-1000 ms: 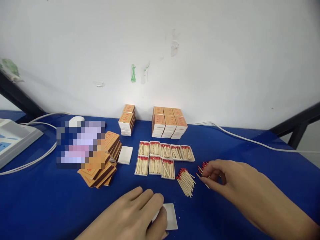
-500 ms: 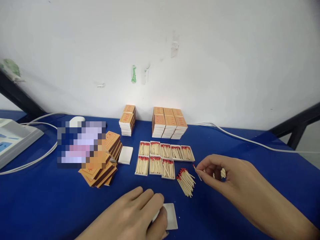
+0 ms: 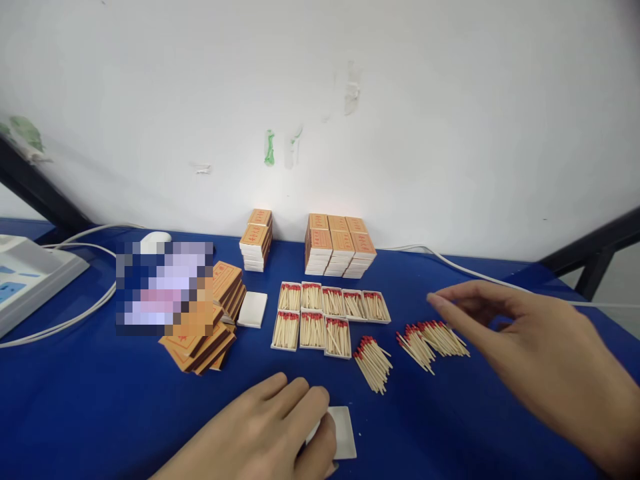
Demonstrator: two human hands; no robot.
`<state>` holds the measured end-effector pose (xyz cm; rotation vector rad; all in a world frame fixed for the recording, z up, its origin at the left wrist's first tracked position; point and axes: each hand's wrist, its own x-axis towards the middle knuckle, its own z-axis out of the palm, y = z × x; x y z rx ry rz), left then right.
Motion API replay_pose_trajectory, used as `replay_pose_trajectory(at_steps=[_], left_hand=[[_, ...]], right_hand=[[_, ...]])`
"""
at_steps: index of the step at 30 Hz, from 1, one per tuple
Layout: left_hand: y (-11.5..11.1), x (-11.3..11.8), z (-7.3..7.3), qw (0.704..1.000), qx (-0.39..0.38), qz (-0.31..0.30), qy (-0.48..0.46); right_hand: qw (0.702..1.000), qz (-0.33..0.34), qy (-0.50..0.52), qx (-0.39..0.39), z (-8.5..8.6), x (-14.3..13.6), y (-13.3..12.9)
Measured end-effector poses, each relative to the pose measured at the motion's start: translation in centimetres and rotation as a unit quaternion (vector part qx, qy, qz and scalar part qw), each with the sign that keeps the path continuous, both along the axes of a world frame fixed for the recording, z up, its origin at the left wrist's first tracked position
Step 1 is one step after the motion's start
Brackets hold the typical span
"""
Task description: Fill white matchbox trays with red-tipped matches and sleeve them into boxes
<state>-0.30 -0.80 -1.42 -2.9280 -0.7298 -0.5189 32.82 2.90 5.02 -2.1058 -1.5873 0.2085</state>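
Left hand [image 3: 270, 430] in front of eight match-filled matchbox trays [image 3: 300, 328], fingers curled over a white tray [image 3: 344, 433]; cannot tell if gripping or resting. Right hand [image 3: 530, 340] right of the filled trays, beside loose matches [image 3: 445, 340]; thumb and forefinger tips close together, cannot tell if pinching anything. Stacked matchboxes [image 3: 341, 243] behind filled trays.

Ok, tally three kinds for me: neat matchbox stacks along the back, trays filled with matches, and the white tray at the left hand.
Neat matchbox stacks: 8 (2 in one group, 6 in the other)
Match-filled trays: 8
White tray at the left hand, partly hidden: 1
Total: 17
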Motion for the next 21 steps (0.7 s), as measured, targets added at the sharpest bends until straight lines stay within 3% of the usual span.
replay_pose_trajectory(at_steps=[4,11,16,21], left_hand=[[-0.1,-0.2,-0.3,1.0,0.0,-0.007,-0.004],[0.0,0.3,-0.4,1.0,-0.01,0.009,-0.014],[-0.1,-0.2,-0.2,1.0,-0.01,-0.001,-0.02],[-0.3,-0.2,-0.1,1.0,-0.014,0.006,-0.022]], right_hand=[[0.998,-0.05,-0.027,0.036,0.6,0.4,0.2],[0.987,0.091,-0.029,-0.127,-1.6,0.3,-0.1],[0.982,0.117,-0.091,-0.117,-3.1,0.2,-0.8],[0.976,0.132,-0.124,-0.119,-3.5,0.1,-0.9]])
